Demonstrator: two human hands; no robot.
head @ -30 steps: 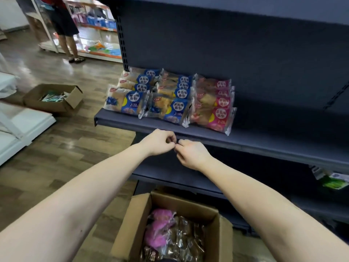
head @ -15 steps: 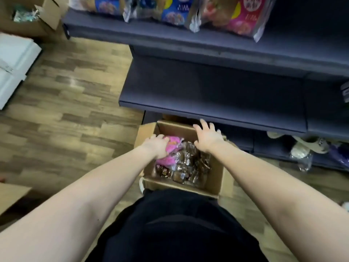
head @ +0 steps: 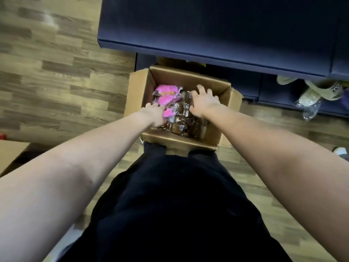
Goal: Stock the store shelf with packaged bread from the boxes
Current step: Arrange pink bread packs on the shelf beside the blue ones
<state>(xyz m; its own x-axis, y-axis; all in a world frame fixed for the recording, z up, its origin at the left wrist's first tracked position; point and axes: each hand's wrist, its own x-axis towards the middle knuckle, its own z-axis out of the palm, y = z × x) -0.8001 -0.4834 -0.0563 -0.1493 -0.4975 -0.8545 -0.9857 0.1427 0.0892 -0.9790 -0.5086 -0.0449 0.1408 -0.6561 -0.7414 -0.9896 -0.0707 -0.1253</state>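
Reaching down into the open cardboard box at our feet, we are starting another round of stocking: a second ago both hands were meeting up by the bread already laid out on display, and now they are inside the box while our view is tilting straight down, so that stocked row is no longer showing. Our left hand is lying on the pink packs at the box's left side, its fingers buried among the wrappers, and we cannot tell whether it is gripping one. Our right hand is spreading wide, fingers fanned over the brown packs that are filling the rest of the box, pressing on them rather than holding any. The bread is thus sitting in the box, nothing lifted yet. The dark blue shelf just beyond the box is showing bare boards, with a pair of sandals tucked beneath it to the right. We are judging that the grab comes next, and that the slippery wrappers may be letting packs slide
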